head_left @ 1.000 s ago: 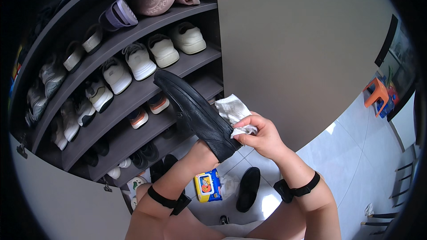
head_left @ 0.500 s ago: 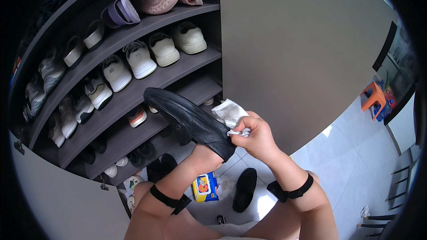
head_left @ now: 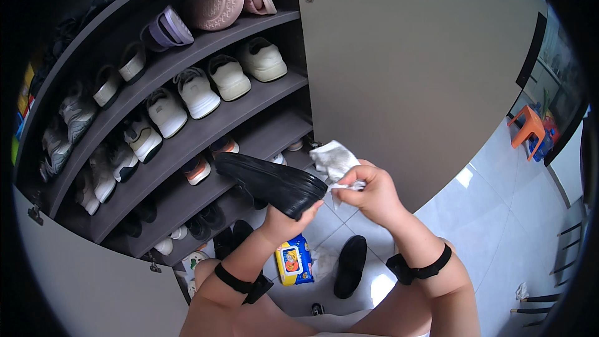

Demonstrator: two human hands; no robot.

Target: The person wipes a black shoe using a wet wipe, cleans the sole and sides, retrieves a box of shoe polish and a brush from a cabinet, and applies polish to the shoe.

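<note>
A black leather slip-on shoe (head_left: pixel 268 181) is held up in front of the cabinet, its toe pointing left. My left hand (head_left: pixel 286 223) grips it from below near the heel, with part of the fingers hidden behind the shoe. Just right of the heel, my right hand (head_left: pixel 373 195) pinches a crumpled white wipe (head_left: pixel 334 157) with grey smudges. A loose end of the wipe hangs below the fingers, close to the heel; whether it touches the shoe I cannot tell. Another black shoe (head_left: pixel 350 266) lies on the floor between my legs.
A yellow and blue wipes pack (head_left: pixel 293 261) and a crumpled white wipe (head_left: pixel 322 264) lie on the tiles. Ahead, dark cabinet shelves (head_left: pixel 262 92) hold several shoes and sandals. The cabinet door (head_left: pixel 405 75) stands open on the right. Farther right is an orange stool (head_left: pixel 529 126).
The shoe has tilted closer to level, its toe lower than before. My right hand and the wipe have shifted slightly right, a little off the heel. The view has also moved a bit.
</note>
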